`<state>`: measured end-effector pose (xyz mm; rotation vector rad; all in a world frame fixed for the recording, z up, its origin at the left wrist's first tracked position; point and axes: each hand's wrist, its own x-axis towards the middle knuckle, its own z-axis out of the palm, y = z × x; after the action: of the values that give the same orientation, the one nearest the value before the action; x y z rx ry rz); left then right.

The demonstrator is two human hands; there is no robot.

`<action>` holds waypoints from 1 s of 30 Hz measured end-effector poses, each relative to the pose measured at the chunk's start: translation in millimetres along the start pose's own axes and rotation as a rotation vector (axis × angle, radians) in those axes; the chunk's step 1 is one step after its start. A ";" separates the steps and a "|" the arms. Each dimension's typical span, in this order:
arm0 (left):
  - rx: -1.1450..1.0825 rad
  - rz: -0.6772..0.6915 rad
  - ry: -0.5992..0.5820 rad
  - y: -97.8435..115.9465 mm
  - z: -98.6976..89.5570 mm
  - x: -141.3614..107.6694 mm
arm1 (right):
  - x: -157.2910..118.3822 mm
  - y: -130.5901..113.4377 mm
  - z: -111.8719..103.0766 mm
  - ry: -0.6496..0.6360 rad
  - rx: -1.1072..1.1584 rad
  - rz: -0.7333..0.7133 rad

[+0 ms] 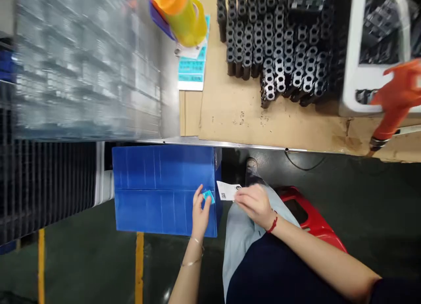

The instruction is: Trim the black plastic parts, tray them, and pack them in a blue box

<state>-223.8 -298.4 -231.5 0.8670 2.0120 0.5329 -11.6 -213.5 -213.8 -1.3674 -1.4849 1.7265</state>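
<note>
My left hand [201,212] is over the edge of a blue box [164,190], its thumb and fingers closed on a small teal label [208,196]. To the right, above my lap, my right hand [255,203] pinches one end of a white paper label [226,191] that has a printed square code. The white label points left toward the teal one, and a gap lies between them.
Stacks of black parts [279,50] stand on the cardboard-covered workbench [237,120]. An orange power tool [394,98] lies by a white bin [350,76]. Clear packs [85,76], a yellow cup [187,19] and teal label sheets [191,69] are left. A red stool [325,225] is beside me.
</note>
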 end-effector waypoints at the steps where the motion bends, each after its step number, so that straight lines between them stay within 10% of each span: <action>1: 0.032 0.018 0.032 -5.2 4.1 18.4 | 4.1 2.4 -3.8 -0.036 -0.022 -0.038; 7: 0.280 0.301 -0.063 -26.2 33.0 103.1 | 27.1 17.1 -11.0 -0.203 -0.211 -0.259; 13: 0.441 0.430 -0.312 -51.8 55.0 132.3 | 57.7 67.9 12.2 -0.098 -0.275 -0.206; 19: 0.435 0.448 -0.203 -72.1 60.3 127.1 | 94.7 125.4 58.0 0.113 -0.242 0.072; 30: 0.338 0.650 0.153 -93.6 65.3 125.8 | 141.8 137.7 105.9 0.182 -0.250 0.261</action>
<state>-253.4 -264.5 -395.2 1.7590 1.9629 0.6317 -127.7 -181.4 -402.9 -1.8678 -1.5122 1.5501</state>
